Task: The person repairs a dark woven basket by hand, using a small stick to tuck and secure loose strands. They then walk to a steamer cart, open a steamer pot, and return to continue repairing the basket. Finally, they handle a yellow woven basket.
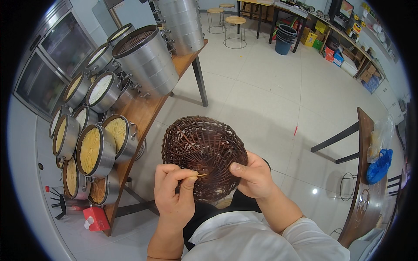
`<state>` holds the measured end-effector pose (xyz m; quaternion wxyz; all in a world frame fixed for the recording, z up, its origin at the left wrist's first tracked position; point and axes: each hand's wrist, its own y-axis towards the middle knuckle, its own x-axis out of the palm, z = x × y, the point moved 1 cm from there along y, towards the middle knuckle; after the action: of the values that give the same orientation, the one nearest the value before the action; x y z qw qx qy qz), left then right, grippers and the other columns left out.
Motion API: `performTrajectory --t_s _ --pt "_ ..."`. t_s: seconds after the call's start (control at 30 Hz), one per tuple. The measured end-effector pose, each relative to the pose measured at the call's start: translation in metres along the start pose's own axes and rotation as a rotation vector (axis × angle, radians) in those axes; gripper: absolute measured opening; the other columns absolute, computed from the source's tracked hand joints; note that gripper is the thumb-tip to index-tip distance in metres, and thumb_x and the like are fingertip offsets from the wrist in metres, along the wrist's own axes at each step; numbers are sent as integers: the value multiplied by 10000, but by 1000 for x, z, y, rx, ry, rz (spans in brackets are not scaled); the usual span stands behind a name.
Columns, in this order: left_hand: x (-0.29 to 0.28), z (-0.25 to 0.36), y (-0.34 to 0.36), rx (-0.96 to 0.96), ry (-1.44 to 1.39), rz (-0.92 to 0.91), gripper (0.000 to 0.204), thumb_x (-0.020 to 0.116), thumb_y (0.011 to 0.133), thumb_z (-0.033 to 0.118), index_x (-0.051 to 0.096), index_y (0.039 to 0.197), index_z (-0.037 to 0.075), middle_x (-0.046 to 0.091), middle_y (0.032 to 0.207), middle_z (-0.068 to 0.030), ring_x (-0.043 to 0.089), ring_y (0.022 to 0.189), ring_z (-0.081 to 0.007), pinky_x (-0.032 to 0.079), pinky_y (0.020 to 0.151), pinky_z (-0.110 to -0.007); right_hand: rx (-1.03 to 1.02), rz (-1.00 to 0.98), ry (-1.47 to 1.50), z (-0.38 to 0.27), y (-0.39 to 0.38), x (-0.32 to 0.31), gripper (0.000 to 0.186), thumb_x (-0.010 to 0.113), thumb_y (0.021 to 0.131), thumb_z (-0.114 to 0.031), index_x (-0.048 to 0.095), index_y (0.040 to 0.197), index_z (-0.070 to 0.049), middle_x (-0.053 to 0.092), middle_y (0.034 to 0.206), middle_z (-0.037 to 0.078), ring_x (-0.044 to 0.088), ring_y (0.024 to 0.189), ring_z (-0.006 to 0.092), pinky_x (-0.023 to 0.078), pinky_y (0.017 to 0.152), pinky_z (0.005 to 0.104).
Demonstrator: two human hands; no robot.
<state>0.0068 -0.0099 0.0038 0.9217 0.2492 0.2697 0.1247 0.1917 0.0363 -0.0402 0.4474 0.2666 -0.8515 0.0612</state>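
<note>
Hands: your left hand (175,195) is pinching a thin stick (203,175), pale in colour, between thumb and forefinger, while your right hand (256,177) is clamping the right side of a woven basket (202,138), dark brown, with the thumb lying on the weave. You are holding the basket in front of your body, above your lap, well apart from the wooden tabletop (150,112) on your left, which is carrying metal pots (152,61).

Handling: the basket's open lattice is suggesting a light load. Its strips are looking stiff yet springy, and are probably risking a snap if kinked sharply. Their sheen is possibly making them slightly slippery. The edge is offering the firmest hold, with the thumb opposing the fingers across the wall. The stick is appearing light and fragile; a pinch close to its working end is likely giving better control.

Visibility: your right fingers are passing behind the basket, out of view. Your left fingertips are hiding 1 end of the stick, so its full length is not showing. Whether its tip is touching the weave is not resolving clearly. The dark strips are blending together near the basket's centre, and its far face is pointing away.
</note>
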Motion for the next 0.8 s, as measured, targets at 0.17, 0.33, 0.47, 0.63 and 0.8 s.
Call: performTrajectory --t_s 0.17,0.33,0.47,0.63,0.8 --pt "0 -1 1 3 -4 0 58 720 875 33 689 923 28 517 876 -64 515 742 -178 433 667 -272 1 -11 0 -1 1 1 492 572 996 -95 407 1421 90 543 1389 159 525 1276 231 410 1098 392" --pt "4 -1 -1 -37 -26 24 54 718 869 17 681 908 21 524 882 -60 517 773 -170 432 698 -271 -2 -11 -7 -1 2 2 507 579 993 -99 398 1427 90 536 1398 157 522 1280 231 406 1102 388" --pt "0 -3 -1 -336 -529 8 60 711 872 6 651 874 13 525 894 -36 503 816 -146 412 743 -258 -1 18 15 0 1 -1 506 585 988 -98 406 1426 84 546 1388 153 528 1275 231 410 1098 386" --pt "-10 -7 4 -307 -700 104 43 679 887 -7 643 882 15 505 942 -41 487 859 -145 400 767 -254 -42 88 -32 0 2 -8 501 581 991 -93 410 1432 70 562 1372 145 542 1256 222 415 1093 380" --pt "7 -11 1 -50 -35 74 83 729 857 14 696 927 43 503 959 -70 537 937 -212 451 869 -315 -76 63 -277 3 -1 -2 459 555 1017 -103 434 1421 77 574 1353 129 542 1243 198 423 1079 366"
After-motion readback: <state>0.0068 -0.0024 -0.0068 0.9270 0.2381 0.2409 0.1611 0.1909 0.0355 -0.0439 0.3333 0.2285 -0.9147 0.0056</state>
